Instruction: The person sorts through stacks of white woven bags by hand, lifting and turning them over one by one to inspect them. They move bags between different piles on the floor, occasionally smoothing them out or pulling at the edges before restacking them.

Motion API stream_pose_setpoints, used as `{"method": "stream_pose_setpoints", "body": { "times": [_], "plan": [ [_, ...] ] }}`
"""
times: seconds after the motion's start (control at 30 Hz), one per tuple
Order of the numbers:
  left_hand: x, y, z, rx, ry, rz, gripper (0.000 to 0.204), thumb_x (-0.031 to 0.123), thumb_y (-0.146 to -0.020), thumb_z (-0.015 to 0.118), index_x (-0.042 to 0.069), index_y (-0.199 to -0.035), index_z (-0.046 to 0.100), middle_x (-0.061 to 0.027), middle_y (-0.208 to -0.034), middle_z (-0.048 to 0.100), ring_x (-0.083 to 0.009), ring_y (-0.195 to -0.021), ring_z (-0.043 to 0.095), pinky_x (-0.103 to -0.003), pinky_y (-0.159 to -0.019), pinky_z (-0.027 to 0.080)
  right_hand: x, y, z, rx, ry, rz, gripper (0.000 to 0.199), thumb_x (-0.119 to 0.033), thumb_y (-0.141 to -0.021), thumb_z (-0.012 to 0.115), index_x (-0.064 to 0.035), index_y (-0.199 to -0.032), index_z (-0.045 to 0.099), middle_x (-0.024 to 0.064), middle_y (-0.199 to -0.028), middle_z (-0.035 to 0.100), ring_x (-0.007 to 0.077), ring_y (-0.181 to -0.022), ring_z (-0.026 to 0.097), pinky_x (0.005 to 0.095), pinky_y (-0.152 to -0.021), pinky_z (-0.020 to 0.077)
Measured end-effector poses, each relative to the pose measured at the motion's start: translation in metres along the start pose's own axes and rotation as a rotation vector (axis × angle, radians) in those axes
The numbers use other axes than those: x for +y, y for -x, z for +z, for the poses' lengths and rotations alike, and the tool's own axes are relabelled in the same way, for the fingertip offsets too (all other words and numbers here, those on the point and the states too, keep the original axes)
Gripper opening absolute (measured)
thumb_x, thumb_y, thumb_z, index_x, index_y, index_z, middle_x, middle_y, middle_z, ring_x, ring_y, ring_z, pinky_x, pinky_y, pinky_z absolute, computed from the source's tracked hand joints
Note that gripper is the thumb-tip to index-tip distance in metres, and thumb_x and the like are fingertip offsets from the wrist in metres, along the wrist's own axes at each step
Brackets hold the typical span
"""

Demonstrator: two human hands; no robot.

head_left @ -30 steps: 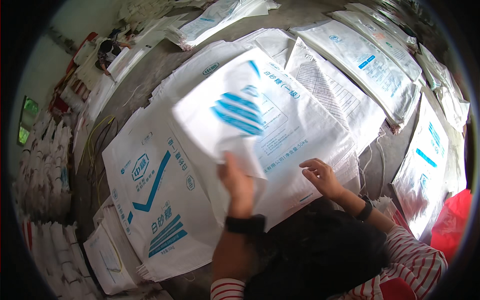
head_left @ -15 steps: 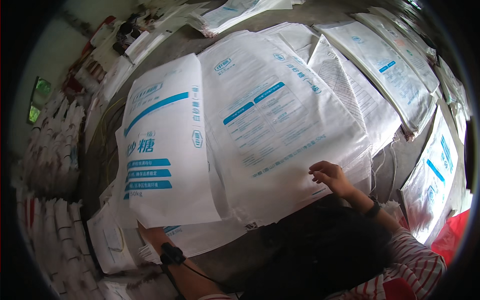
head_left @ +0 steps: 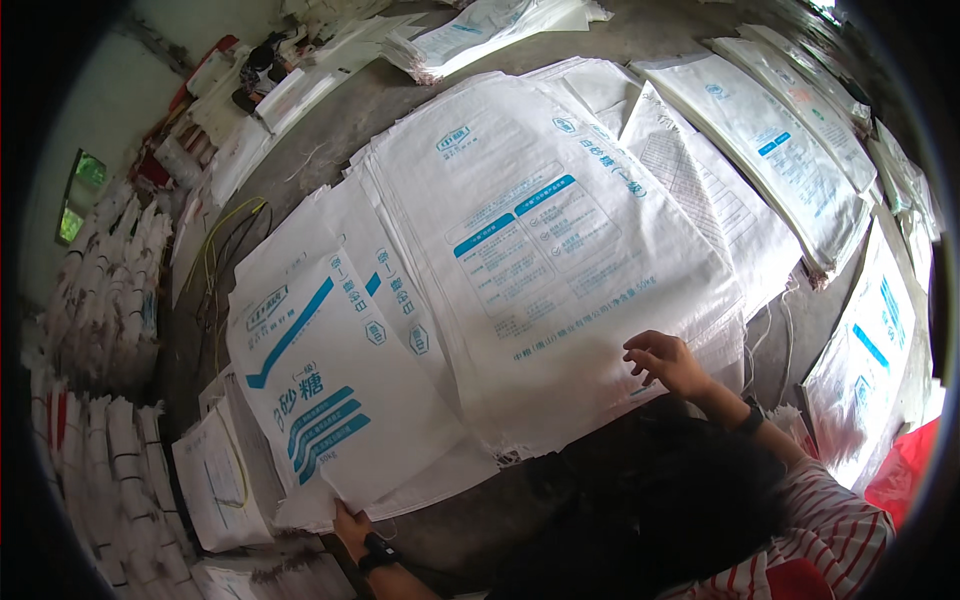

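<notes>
My left hand grips the near corner of a white woven sack with blue print, its fingers partly hidden by the sack. The sack lies nearly flat at the left, on other white sacks, overlapping the edge of a large stack. My right hand hovers over or rests lightly on the near right part of the top sack of that stack; whether it touches is unclear. Its fingers are loosely curled and apart, holding nothing. A dark band circles each wrist.
More sack piles lie at the right and the back. Strapped bundles line the left side. A yellow cord trails on the floor. A red bag sits at the right edge. Dark hair covers the near middle.
The sack in my left hand has come down from a raised, curled position to lie flat. My left hand has moved lower and slightly right. My right hand has hardly moved.
</notes>
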State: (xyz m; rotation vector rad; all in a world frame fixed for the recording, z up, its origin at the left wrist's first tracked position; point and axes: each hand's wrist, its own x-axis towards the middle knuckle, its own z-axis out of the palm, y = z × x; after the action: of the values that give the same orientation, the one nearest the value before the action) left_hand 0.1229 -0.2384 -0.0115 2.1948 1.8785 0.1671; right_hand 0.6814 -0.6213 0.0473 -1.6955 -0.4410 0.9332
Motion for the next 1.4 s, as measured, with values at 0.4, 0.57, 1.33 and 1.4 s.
{"method": "stream_pose_setpoints", "body": {
  "times": [0.4, 0.57, 1.33, 1.4],
  "plan": [
    [0.163, 0.035, 0.035, -0.146, 1.811, -0.433, 0.046, 0.016, -0.097, 0.058, -0.009, -0.133, 0.045, -0.0196, -0.122, 0.061, -0.0279, -0.107, 0.062, -0.037, -0.09, 0.051, 0.004, -0.003, 0.016, -0.067, 0.014, 0.049, 0.033, -0.021, -0.094, 0.061, 0.0043, -0.115, 0.061, 0.0119, -0.096, 0.068, 0.0167, -0.081, 0.067, 0.0289, -0.061, 0.0582],
    [0.18, 0.029, 0.039, -0.003, 0.471, 0.316, 0.041, 0.012, -0.091, 0.063, -0.008, -0.125, 0.054, -0.0223, -0.111, 0.066, -0.0293, -0.096, 0.067, -0.034, -0.081, 0.053, 0.0, -0.003, 0.02, -0.073, 0.038, 0.067, 0.032, -0.02, -0.094, 0.061, 0.0043, -0.115, 0.061, 0.0124, -0.095, 0.068, 0.0178, -0.078, 0.068, 0.0292, -0.06, 0.0582],
    [0.148, 0.076, 0.046, -0.073, 0.344, 0.109, 0.048, 0.007, -0.085, 0.064, -0.001, -0.131, 0.053, -0.0283, -0.115, 0.062, -0.0419, -0.112, 0.058, -0.041, -0.094, 0.046, 0.009, -0.009, 0.01, -0.051, -0.023, 0.086, 0.033, -0.019, -0.094, 0.06, 0.0058, -0.115, 0.06, 0.0134, -0.094, 0.068, 0.0167, -0.076, 0.067, 0.0285, -0.058, 0.0579],
    [0.141, 0.084, 0.05, 0.133, 0.253, 0.331, 0.054, 0.006, -0.082, 0.067, -0.002, -0.133, 0.051, -0.029, -0.115, 0.061, -0.0432, -0.113, 0.057, -0.042, -0.094, 0.047, 0.011, -0.01, 0.009, -0.049, -0.034, 0.089, 0.033, -0.019, -0.094, 0.06, 0.0058, -0.116, 0.06, 0.0135, -0.094, 0.068, 0.0166, -0.076, 0.066, 0.0286, -0.059, 0.058]
  ]
}}
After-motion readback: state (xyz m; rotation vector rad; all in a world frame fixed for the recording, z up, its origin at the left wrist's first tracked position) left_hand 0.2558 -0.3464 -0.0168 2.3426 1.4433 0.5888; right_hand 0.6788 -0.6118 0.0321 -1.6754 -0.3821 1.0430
